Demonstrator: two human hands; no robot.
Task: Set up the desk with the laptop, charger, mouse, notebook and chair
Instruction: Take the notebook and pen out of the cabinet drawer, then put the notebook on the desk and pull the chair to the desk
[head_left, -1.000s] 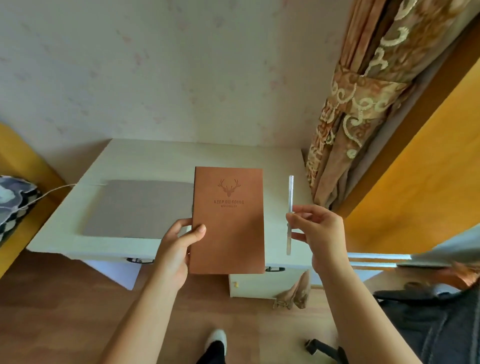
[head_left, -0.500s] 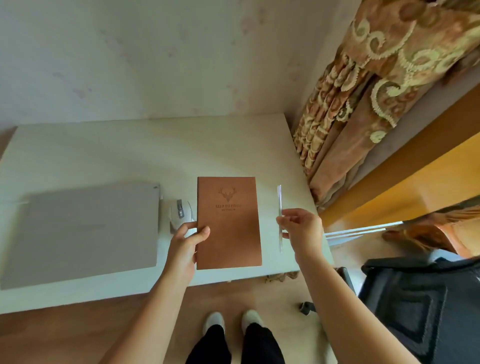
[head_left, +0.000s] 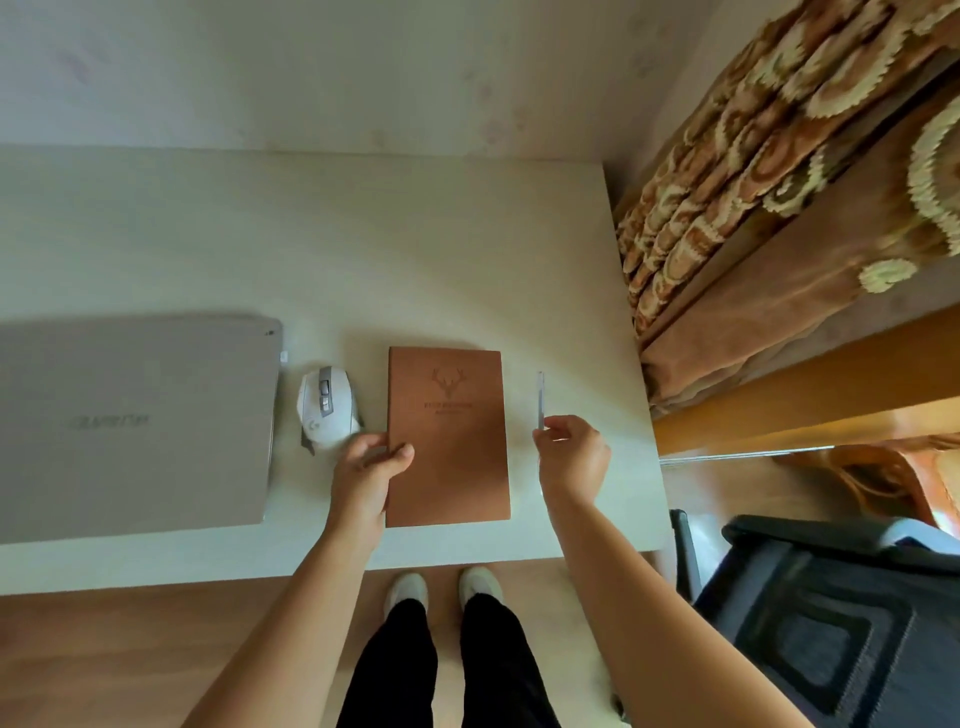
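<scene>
A brown notebook (head_left: 449, 436) with a deer emblem is low over the white desk (head_left: 363, 249), right of the white mouse (head_left: 326, 408). My left hand (head_left: 366, 473) grips its left edge, thumb on the cover. My right hand (head_left: 571, 457) pinches the lower end of a thin silver pen (head_left: 541, 397), held upright-lengthwise just right of the notebook. A closed grey laptop (head_left: 135, 426) lies at the left of the desk. I cannot tell whether the notebook touches the desk.
A patterned brown curtain (head_left: 769, 197) hangs at the desk's right end. A dark office chair (head_left: 831, 623) stands at the lower right on the wooden floor. The wall runs along the desk's far edge. My feet are at the desk's front edge.
I have stepped up to the desk. Both hands carried the notebook and pen forward and down over the desk, to the right of the mouse. Grips are unchanged.
</scene>
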